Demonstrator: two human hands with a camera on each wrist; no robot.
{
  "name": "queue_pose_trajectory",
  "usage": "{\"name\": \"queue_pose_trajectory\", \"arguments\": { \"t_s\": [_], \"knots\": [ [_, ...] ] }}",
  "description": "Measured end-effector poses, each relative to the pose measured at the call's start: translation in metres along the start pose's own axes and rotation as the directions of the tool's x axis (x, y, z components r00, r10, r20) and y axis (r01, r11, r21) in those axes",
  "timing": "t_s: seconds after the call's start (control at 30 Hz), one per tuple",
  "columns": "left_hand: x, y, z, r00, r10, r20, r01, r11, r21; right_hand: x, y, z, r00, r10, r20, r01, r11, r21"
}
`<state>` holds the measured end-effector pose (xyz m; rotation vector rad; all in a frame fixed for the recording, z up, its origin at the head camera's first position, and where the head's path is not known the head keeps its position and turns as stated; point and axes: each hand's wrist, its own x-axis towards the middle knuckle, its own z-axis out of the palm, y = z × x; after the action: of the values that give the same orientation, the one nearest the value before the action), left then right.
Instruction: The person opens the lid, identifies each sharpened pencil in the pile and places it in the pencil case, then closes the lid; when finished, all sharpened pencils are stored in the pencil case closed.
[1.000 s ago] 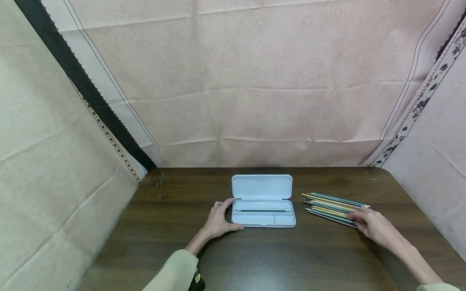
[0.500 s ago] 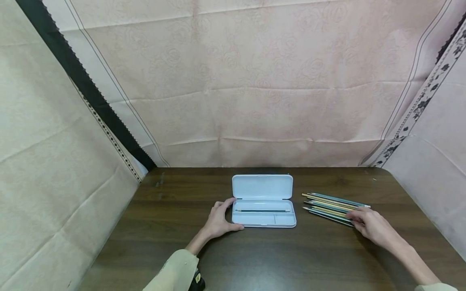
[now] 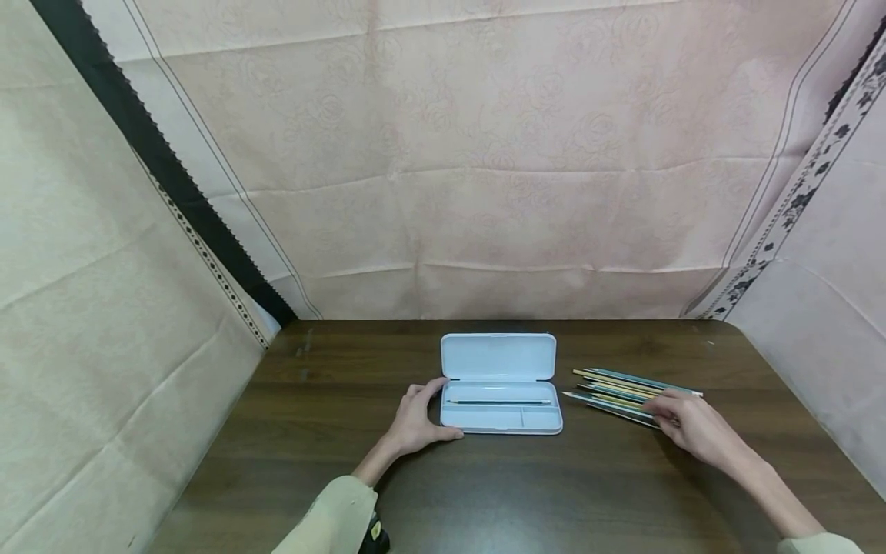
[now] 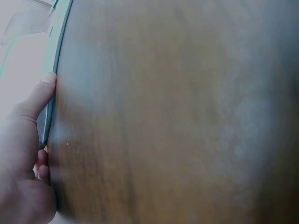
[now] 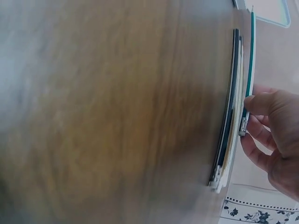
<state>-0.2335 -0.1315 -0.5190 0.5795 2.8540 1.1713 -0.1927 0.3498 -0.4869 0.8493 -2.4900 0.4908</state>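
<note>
A pale blue pencil case (image 3: 484,419) stands with its lid raised, and one pencil (image 3: 498,402) lies in its long rear compartment. My left hand (image 3: 414,425) holds the case by its left end, a finger at the rear corner and the thumb at the front edge. In the left wrist view the thumb (image 4: 38,99) presses on the case's rim (image 4: 59,37). At the right, my right hand (image 3: 699,427) pinches a green pencil (image 5: 252,51) near its eraser end, thumb against fingers. That pencil's tip points toward the case. Below it lie several green, yellow and dark pencils (image 3: 623,378).
A brown wooden table (image 3: 526,492) carries everything. Patterned pale cloth (image 3: 484,192) hangs behind the table's far edge, with more cloth along the left and right sides.
My right hand has slid a little to the left, and the green pencil's tip now sticks out past the other pencils toward the case. The left hand and case have stayed put.
</note>
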Motion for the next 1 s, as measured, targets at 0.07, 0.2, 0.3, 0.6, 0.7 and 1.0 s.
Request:
{"name": "queue_pose_trajectory", "arguments": {
  "t_s": [0.07, 0.2, 0.3, 0.6, 0.7, 1.0],
  "knots": [
    [0.000, 0.000, 0.000, 1.000, -0.001, 0.000, 0.001, 1.000, 0.001, 0.003, -0.003, 0.002, 1.000, -0.003, 0.001, 0.003, 1.000, 0.012],
    [0.000, 0.001, -0.001, 1.000, 0.002, 0.006, -0.002, 1.000, 0.000, 0.009, -0.009, 0.006, 1.000, -0.009, 0.002, 0.009, 1.000, 0.021],
    [0.000, 0.001, -0.001, 1.000, 0.001, 0.009, -0.001, 1.000, -0.003, 0.016, -0.013, 0.010, 0.999, -0.034, 0.001, 0.034, 0.999, 0.018],
    [-0.001, 0.002, -0.001, 1.000, -0.001, 0.013, 0.001, 1.000, -0.009, 0.035, -0.026, 0.019, 0.998, -0.037, 0.052, 0.035, 0.999, 0.032],
    [-0.001, 0.003, -0.001, 1.000, -0.003, 0.012, 0.003, 1.000, -0.014, 0.039, -0.029, 0.022, 0.997, -0.041, 0.060, 0.038, 0.998, 0.051],
    [-0.001, 0.001, -0.001, 1.000, 0.003, 0.004, -0.003, 1.000, -0.014, 0.051, -0.036, 0.029, 0.992, 0.008, 0.122, -0.016, 0.998, 0.068]
  ]
}}
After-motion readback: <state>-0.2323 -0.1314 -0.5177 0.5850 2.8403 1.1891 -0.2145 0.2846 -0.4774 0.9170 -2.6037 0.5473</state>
